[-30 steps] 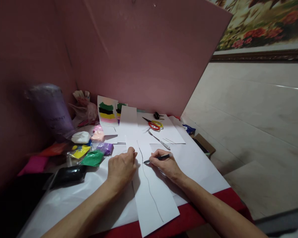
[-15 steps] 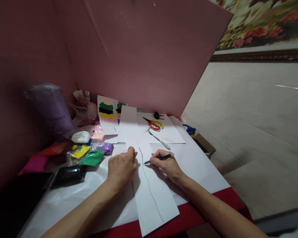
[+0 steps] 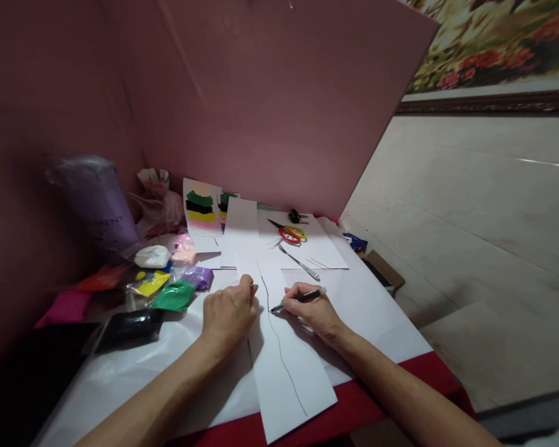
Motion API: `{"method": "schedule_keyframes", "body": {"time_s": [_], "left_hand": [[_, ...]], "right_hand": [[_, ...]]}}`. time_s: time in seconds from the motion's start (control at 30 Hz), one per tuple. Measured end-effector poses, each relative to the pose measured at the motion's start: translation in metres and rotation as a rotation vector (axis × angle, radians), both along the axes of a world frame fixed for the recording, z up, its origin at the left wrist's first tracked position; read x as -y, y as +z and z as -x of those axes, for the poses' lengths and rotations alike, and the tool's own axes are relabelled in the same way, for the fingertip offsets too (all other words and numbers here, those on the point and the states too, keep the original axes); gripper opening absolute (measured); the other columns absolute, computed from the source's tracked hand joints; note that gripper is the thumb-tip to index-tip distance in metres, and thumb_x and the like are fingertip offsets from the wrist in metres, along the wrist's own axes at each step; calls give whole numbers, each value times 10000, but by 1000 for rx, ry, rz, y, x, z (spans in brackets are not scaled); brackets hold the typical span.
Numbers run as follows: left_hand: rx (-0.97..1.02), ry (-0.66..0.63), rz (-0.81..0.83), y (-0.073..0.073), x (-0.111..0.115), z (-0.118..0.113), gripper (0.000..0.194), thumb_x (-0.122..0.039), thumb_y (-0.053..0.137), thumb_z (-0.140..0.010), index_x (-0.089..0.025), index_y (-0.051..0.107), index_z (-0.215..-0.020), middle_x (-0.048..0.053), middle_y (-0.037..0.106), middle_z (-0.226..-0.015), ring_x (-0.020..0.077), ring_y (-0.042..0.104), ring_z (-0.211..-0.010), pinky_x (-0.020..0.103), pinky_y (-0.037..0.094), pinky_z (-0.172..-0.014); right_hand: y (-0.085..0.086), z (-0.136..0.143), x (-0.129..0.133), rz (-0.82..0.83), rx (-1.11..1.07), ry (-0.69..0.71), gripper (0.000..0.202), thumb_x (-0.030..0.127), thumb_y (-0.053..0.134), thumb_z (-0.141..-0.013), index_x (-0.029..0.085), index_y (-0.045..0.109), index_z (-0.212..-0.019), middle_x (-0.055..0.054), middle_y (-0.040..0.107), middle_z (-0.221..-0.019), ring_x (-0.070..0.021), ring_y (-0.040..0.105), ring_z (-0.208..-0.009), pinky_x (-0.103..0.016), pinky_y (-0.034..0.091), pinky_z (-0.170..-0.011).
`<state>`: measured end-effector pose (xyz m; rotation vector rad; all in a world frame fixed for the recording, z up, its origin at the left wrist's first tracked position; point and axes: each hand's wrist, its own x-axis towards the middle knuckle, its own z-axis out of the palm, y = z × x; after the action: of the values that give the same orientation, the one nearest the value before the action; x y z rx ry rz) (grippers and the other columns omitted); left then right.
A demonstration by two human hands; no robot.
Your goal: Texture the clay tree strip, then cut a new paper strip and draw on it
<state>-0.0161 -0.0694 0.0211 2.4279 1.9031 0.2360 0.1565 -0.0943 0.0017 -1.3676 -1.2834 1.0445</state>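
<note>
A long white paper strip (image 3: 286,366) lies lengthwise in front of me, its near end over the table's edge. One wavy thin line runs down it, and its upper stretch is darker. Between the fingertips of my right hand (image 3: 314,310) is a black pen (image 3: 302,298), its tip touching that line. My left hand (image 3: 229,313) is closed in a loose fist on the strip's left edge. Whatever the curled fingers may hold is hidden. Past the hands lie a metal fork (image 3: 298,261) and scissors (image 3: 286,231) with red and yellow handles.
Left of my hands are several bagged colored packets, among them a green packet (image 3: 173,296) and a black packet (image 3: 129,330). Behind them stands a purple wrapped cylinder (image 3: 95,208). A painted color card (image 3: 200,214) leans near the pink panel (image 3: 261,105). Keys (image 3: 297,216) lie beyond the scissors.
The pen tip has slid slightly toward me along the line, and the dark stretch is a little longer. My left hand stays in place.
</note>
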Motion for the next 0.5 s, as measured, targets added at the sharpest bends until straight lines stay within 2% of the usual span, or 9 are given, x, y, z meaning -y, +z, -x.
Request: {"method": "schedule_keyframes", "body": {"time_s": [0.2,0.5], "left_hand": [[6,-3,5,2,0,0,328,-283,277,-961,-209,596,-987,99,737,-806,260,685,-744,313,304,-565],[19,-8,17,4,1,0,335,-278,270,-962,-203,595,-1002,110,732,-814,277,684,-754,318,318,-576]], "right_hand": [[4,3,1,6,-24,-26,100,191,625,-638,184,569,-556,26,550,-577,-125,505,-587,-266,447,-593],[0,1,1,6,-31,6,111,174,627,-646,182,558,-559,24,551,-607,-117,492,-583,-258,433,-578]]}}
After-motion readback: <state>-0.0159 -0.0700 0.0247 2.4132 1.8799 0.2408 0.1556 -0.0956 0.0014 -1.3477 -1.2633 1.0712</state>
